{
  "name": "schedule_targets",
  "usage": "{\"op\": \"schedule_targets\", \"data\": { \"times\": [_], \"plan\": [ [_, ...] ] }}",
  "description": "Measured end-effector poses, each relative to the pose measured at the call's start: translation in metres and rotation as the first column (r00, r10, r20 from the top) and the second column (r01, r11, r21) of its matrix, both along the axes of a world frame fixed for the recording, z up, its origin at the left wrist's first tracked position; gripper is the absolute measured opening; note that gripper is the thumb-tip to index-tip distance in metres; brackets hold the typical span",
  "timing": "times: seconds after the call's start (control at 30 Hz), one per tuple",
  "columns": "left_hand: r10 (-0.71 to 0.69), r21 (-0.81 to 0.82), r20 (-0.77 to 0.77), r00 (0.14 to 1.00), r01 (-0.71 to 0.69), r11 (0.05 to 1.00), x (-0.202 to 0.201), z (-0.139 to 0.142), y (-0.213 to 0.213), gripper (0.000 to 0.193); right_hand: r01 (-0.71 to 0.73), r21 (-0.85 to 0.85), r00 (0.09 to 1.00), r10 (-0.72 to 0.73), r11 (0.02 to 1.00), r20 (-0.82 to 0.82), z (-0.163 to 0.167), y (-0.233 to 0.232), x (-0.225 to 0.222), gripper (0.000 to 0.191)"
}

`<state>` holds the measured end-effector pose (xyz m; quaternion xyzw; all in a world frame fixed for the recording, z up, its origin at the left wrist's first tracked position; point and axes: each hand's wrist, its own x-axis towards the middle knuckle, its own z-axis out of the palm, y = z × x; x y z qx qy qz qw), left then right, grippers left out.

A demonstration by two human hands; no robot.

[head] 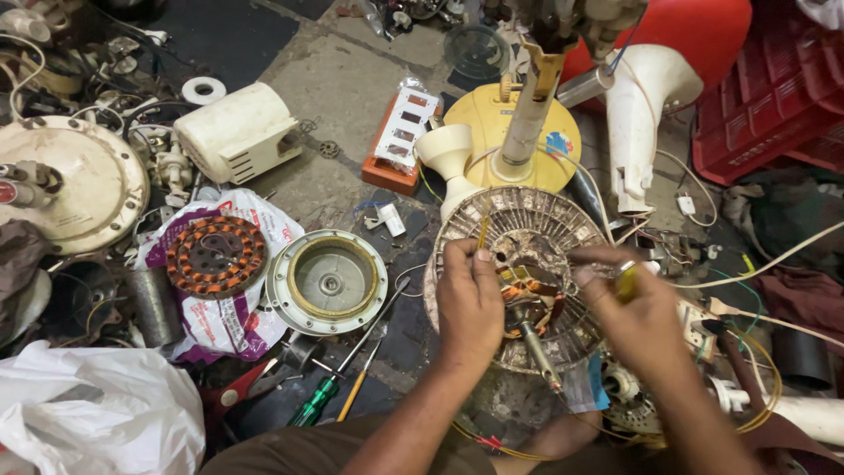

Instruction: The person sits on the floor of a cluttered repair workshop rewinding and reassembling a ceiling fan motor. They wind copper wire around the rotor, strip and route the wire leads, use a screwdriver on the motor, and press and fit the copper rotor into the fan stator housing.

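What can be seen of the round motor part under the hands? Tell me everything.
The motor part is a dirty, rusty-looking metal disc with ribs fanning out to its rim. It lies flat on the floor, a steel shaft pointing toward the person, copper-coloured windings at its centre. The left hand and right hand rest on it.

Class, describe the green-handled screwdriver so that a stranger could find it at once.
Start at the round silver motor cover on the floor, left of the left hand. Just below it lies the green-handled screwdriver, beside a slimmer yellow-handled screwdriver; only its handle is translucent green.
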<state>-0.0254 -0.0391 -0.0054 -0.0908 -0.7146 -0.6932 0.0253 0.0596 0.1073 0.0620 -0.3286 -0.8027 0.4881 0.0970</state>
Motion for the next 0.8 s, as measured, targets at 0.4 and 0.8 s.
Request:
{"op": "schedule_targets", "data": {
  "times": [0.4, 0.8],
  "plan": [
    [-0.007, 0.048, -0.045, 0.999, 0.009, 0.999, -0.001, -0.003, -0.002, 0.016, -0.051, 0.347, 0.951, 0.152, 0.936, -0.270, -0.018, -0.044, 0.004, 0.039],
    [0.014, 0.043, -0.052, 0.999, -0.011, 0.999, -0.002, -0.001, -0.002, 0.015, -0.208, 0.197, 0.896, 0.267, 0.958, -0.354, -0.025, -0.018, 0.001, 0.021]
  ]
}}
